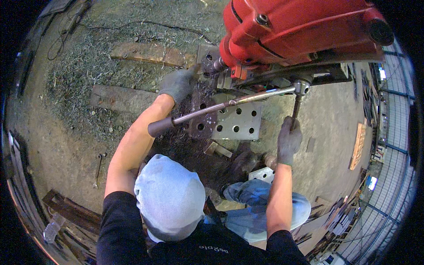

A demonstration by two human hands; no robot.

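Note:
A red magnetic drill lies across the top of the view, its cutter end at a dark steel plate with round holes. My right hand, in a grey glove, is closed round a spoke of the drill's feed handle. Another long spoke reaches left over the plates and ends in a dark grip. My left hand, also gloved, is by the plate's left edge, left of the cutter. Its fingers stretch toward the plate, and their tips are hard to make out.
Below the drill lies a lighter holed plate. Metal shavings cover the floor at left, around two flat bars and a black cable. A wrench, a clear bottle and a wooden pallet lie farther out.

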